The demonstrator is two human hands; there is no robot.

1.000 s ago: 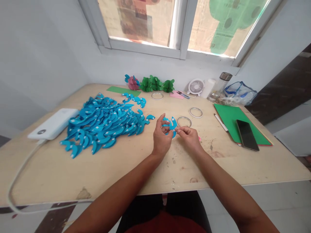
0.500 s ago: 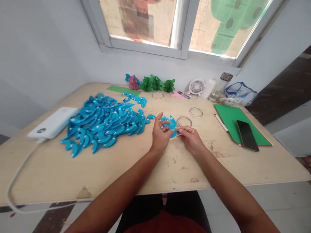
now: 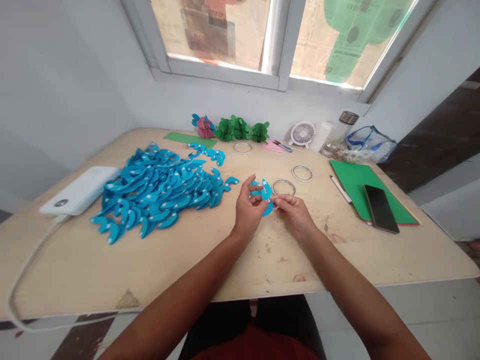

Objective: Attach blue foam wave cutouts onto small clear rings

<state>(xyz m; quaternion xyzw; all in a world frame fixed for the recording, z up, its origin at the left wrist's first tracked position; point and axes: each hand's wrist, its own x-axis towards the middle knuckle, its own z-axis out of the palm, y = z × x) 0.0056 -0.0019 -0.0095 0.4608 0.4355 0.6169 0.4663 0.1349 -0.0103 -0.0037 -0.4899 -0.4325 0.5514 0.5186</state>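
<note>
Between the thumb and fingers of my left hand [image 3: 247, 210] is a curved blue paper piece [image 3: 267, 209] with a small white square on it. The index finger of that hand is raised. My right hand [image 3: 294, 212] pinches thumb and finger together right at the white square. Whatever is between those fingertips is too small to make out. More blue paper [image 3: 266, 187] shows just behind the left fingers, partly hidden by them. To the left lies a large heap of curved blue paper pieces [image 3: 161, 185], many with white squares.
Tape rolls [image 3: 284, 188] [image 3: 302, 173] lie beyond my right hand. Further back stand green paper shapes [image 3: 239, 128], a small fan [image 3: 303, 133] and a bottle [image 3: 339, 132]. A phone [image 3: 381, 209] rests on green sheets [image 3: 350, 175]. A white power bank [image 3: 80, 190] sits left.
The blue piece in my left hand has tilted a little and sits slightly lower. Both hands stay close together in nearly the same place.
</note>
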